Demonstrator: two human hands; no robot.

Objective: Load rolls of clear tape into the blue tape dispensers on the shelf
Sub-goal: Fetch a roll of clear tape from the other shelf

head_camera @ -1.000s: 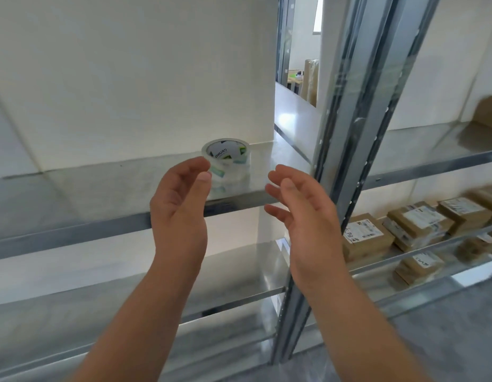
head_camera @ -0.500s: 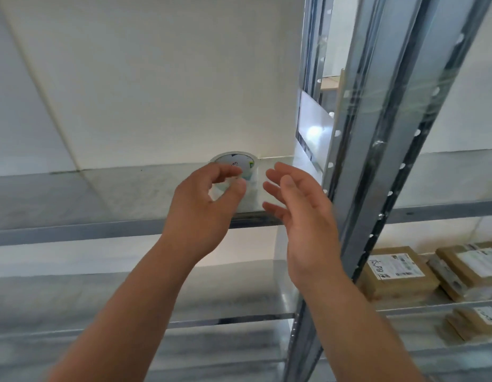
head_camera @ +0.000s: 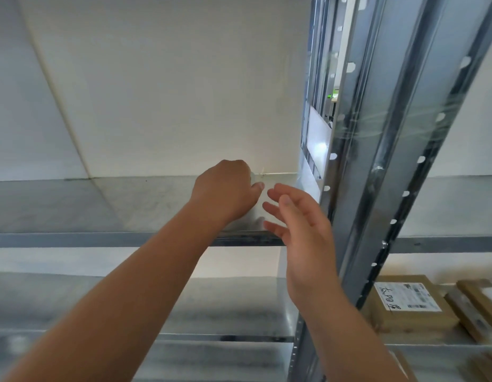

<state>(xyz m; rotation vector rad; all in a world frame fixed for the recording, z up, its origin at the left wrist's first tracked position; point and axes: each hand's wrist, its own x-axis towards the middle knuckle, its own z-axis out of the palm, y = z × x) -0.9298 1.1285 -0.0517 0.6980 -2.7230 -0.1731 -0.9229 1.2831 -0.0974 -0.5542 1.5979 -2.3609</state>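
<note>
Tape roll point(head_camera: 252, 177), seen only as a pale edge, was covered by the left hand point(head_camera: 225, 190) curled over it, while the right hand point(head_camera: 300, 219) was held open just beside, fingers spread.

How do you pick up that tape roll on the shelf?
By its round outer edge, reaching in from the front and above. The tape roll sits on the open shelf, so nothing blocks that side. It is mostly hidden under the left hand, which curls over its rim.
</note>
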